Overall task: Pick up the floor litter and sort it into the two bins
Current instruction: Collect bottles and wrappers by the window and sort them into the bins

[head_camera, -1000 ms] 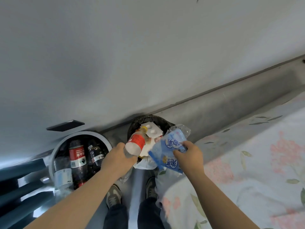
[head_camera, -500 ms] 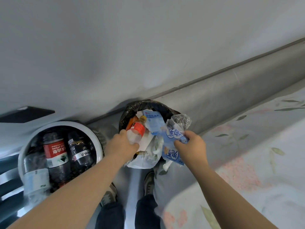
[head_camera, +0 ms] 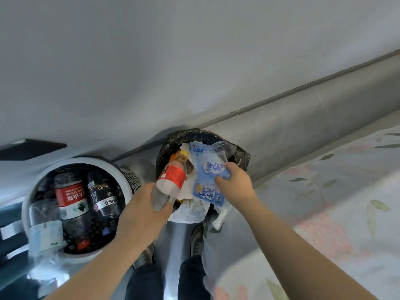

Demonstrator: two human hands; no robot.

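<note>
My left hand [head_camera: 142,211] grips the base of a clear plastic bottle [head_camera: 170,180] with a red label and yellow cap, its neck pointing over the black-lined bin [head_camera: 240,156]. My right hand [head_camera: 236,185] pinches a blue-and-white plastic wrapper [head_camera: 208,182] above that same bin, which holds paper and wrappers. To the left stands a white round bin [head_camera: 127,176] filled with several plastic bottles.
A grey wall and baseboard [head_camera: 303,118] run behind both bins. A flower-patterned bed cover [head_camera: 324,213] fills the right side. My shoes [head_camera: 195,241] and dark trousers stand on the narrow floor strip below the bins. Dark slats [head_camera: 8,230] show at far left.
Both hands have come closer to the black-lined bin, and the bottle and wrapper now hang over its opening. The view has shifted so the white bin is fully visible.
</note>
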